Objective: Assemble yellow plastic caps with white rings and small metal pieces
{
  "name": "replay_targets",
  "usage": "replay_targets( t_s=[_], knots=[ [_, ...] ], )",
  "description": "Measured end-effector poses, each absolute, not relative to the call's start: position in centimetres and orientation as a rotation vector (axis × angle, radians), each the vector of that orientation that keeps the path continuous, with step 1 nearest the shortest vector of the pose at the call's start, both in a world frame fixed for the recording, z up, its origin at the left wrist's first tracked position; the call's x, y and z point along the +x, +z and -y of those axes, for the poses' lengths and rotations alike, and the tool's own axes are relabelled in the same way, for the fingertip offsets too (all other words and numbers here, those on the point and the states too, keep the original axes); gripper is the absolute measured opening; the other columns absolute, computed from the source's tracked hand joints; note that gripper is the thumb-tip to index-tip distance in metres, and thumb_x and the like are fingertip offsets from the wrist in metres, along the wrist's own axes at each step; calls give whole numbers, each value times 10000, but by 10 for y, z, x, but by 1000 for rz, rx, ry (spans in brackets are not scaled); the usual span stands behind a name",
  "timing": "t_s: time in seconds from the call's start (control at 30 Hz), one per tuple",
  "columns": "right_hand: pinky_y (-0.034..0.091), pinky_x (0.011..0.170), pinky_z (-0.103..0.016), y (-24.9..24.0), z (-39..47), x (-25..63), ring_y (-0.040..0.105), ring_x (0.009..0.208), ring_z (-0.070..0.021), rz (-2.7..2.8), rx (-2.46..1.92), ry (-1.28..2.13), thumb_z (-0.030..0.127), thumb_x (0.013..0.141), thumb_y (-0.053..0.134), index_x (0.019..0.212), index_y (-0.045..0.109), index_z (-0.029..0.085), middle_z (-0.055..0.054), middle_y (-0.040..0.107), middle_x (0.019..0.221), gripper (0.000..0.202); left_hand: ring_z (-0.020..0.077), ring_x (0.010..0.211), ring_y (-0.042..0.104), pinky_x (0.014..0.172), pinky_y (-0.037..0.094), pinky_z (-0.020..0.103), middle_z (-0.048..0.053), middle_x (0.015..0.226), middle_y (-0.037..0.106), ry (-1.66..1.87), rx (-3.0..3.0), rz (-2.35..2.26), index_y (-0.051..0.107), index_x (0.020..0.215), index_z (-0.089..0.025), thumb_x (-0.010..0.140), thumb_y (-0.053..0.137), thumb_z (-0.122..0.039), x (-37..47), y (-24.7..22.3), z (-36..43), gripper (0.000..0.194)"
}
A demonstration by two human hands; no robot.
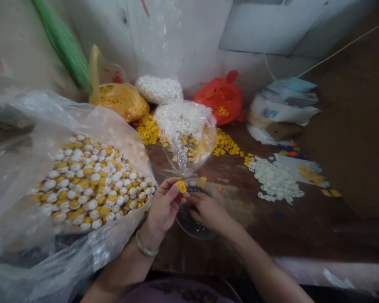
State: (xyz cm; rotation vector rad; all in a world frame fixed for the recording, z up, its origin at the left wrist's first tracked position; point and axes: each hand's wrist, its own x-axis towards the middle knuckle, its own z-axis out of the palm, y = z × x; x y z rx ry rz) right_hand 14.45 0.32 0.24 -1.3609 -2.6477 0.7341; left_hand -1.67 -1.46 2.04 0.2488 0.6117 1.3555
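Between the thumb and fingers of my left hand (167, 204) is a small yellow plastic piece (181, 186), held up over the rim of a bowl. My right hand (206, 210) reaches into that clear bowl (194, 233), which contains many small dark bits. Its fingers point down and are bent together; whether they pinch one of the bits is hidden. Just behind the bowl lies a clear plastic bag (189, 126) of white pieces. Loose yellow pieces (225, 143) are spread around and behind it.
At left, a large clear bag (113, 113) holds many white-and-yellow pieces (91, 181). Along the wall stand a yellow bag (126, 101), a white-filled bag (159, 89) and a red bag (219, 99). White pieces (274, 179) are heaped at right, near stacked papers (284, 101).
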Motion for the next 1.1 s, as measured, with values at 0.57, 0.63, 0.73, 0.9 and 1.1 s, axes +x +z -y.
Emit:
replay_targets(
  t_s=[0.57,0.63,0.73,0.9,1.1],
  knots=[
    [487,780,-313,87,-25,143,553,838,-186,2620,-799,216,177,948,532,861,610,165,-58,603,863,117,99,465,627,451,486,161,-8,561,678,1171,372,-682,697,708,-147,485,922,-311,-12,16,19,357],
    [492,783,-311,87,-26,143,556,842,-186,2661,-769,173,168,956,518,876,619,159,-60,603,871,129,99,461,625,456,485,165,-6,564,682,1169,368,-688,694,706,-148,482,923,-313,-13,15,19,360],
    [494,791,-318,84,-26,142,558,859,-197,2659,-700,94,152,974,474,867,630,133,-79,607,864,191,104,471,628,467,481,170,3,569,687,1167,373,-691,690,700,-150,490,922,-305,-14,13,18,350],
    [494,766,-332,75,-18,141,554,863,-205,2602,-728,107,158,995,435,960,666,124,-92,625,890,236,108,508,649,494,501,164,-1,600,698,1171,364,-652,689,700,-157,509,917,-276,-14,10,18,320],
    [500,866,-348,58,-15,169,576,1005,-197,2399,-923,359,175,974,487,1241,593,221,-77,627,1072,291,120,584,689,543,550,163,17,701,742,1202,327,-673,703,746,-163,542,905,-242,-15,12,17,298]
  ],
)
